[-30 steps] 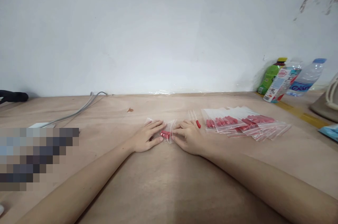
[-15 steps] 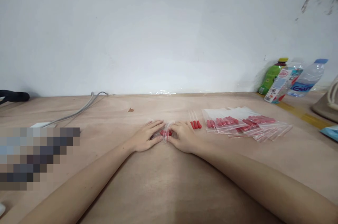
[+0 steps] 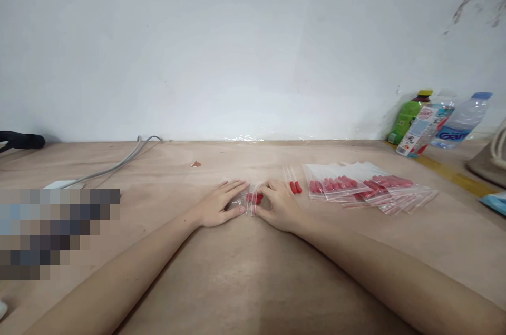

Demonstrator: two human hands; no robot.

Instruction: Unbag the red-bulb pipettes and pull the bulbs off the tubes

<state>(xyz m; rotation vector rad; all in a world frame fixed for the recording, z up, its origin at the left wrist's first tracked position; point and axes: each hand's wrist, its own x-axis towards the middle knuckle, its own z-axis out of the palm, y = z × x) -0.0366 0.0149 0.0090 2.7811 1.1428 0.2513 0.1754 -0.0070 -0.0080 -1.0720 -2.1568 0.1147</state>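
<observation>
A clear zip-lock bag (image 3: 250,208) lies flat between my hands, with red dropper bulbs (image 3: 253,198) showing at its middle. My left hand (image 3: 219,203) rests over the bag's left part, fingers stretched and thumb apart. On the other side, my right hand (image 3: 280,206) has its fingers and thumb curled on the bag's zip end; its fingertips are partly hidden. Just past the right hand lie loose droppers (image 3: 295,187) with red bulbs and thin clear tubes, the nearest one partly covered by the hand.
Filled zip-lock bags (image 3: 369,187) of droppers overlap at right. Bottles (image 3: 454,119) lean by the wall, near yellow tape (image 3: 454,169) and a fabric bag (image 3: 490,153). A grey cable (image 3: 118,164) crosses the left side. A small brown scrap (image 3: 196,164) lies behind the left hand.
My right hand has shifted slightly right, with the bag's zip end and the red bulbs inside. It now covers the bulb of the nearest loose dropper. My left hand stays nearly still.
</observation>
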